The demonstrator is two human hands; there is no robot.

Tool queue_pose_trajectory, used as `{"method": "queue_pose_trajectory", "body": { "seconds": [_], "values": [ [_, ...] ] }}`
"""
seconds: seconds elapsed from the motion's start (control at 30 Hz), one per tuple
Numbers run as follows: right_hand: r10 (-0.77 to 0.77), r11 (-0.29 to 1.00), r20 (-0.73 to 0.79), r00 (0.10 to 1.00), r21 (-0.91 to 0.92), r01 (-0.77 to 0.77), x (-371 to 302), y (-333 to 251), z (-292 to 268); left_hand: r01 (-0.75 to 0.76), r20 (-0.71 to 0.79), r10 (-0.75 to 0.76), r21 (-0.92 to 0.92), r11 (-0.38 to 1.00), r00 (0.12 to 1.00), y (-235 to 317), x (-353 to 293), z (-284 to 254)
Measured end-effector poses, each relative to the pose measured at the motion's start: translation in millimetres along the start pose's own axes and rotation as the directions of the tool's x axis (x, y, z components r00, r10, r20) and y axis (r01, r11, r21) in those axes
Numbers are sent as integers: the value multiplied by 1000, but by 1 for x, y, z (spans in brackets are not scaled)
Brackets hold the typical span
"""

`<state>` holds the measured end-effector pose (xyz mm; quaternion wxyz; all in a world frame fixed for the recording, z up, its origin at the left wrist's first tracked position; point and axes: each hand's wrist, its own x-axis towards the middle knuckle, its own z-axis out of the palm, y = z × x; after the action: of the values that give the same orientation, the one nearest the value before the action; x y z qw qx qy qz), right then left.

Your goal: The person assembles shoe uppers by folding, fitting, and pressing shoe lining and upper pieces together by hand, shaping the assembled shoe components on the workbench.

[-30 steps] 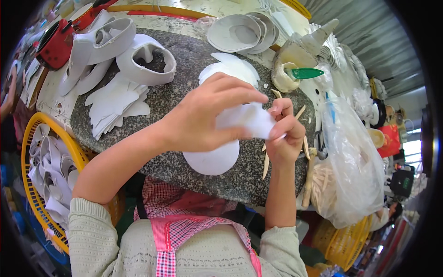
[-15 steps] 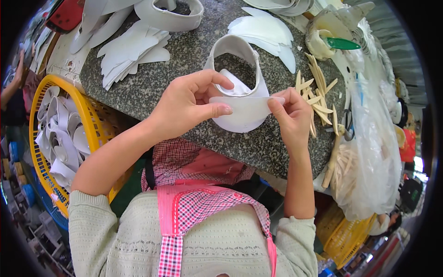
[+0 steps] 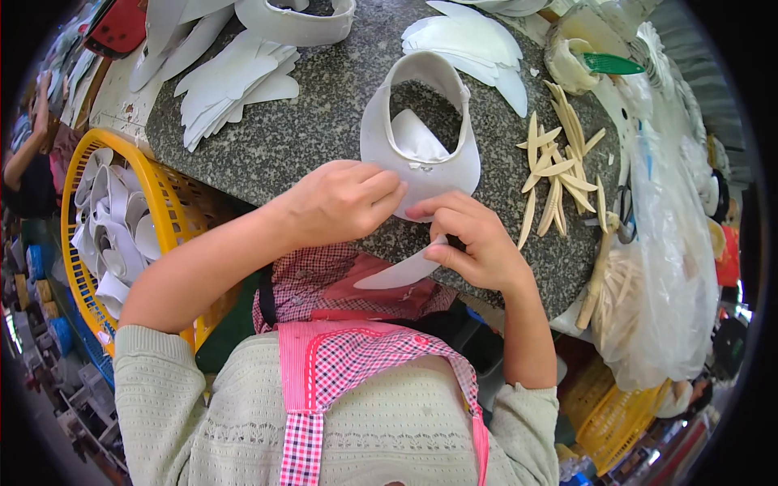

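Note:
A white shoe upper (image 3: pixel 375 134) with a rounded opening lies on the speckled stone tabletop in front of me. My left hand (image 3: pixel 340 204) is closed, its curled fingertips on the upper's near left edge. In my right hand (image 3: pixel 476 243), thumb and fingers pinch a thin, curved white stiffener piece (image 3: pixel 399 273), which hangs down over the table's near edge. The right forefinger reaches to the upper's near edge. Inside the opening sits a folded white flap (image 3: pixel 417 138).
Stacks of white pieces lie at far left (image 3: pixel 235 85) and far right (image 3: pixel 466 49). Pale pointed strips (image 3: pixel 559 174) are scattered right, below a glue pot (image 3: pixel 567 65) with a green-handled brush (image 3: pixel 613 64). A yellow basket (image 3: pixel 162 211) of white uppers stands left; a plastic bag (image 3: pixel 668 267) hangs right.
The thin white piece, stretched between both hands before, is now in the right hand alone, lower and tilted. My left hand has turned over and closed at the upper's edge.

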<state>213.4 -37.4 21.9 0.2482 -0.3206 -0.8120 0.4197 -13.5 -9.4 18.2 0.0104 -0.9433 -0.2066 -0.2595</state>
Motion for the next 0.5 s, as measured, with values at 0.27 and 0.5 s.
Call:
{"method": "queue_pose_trajectory", "body": {
  "seconds": [0.27, 0.5],
  "values": [
    [-1, 1000, -48, 999, 30, 2, -3, 9, 0, -470, 348, 424, 56, 881, 836, -16, 32, 2],
    [-7, 998, -33, 999, 67, 10, 1, 10, 0, -703, 327, 700, -131, 699, 635, -37, 54, 4]
  ]
}}
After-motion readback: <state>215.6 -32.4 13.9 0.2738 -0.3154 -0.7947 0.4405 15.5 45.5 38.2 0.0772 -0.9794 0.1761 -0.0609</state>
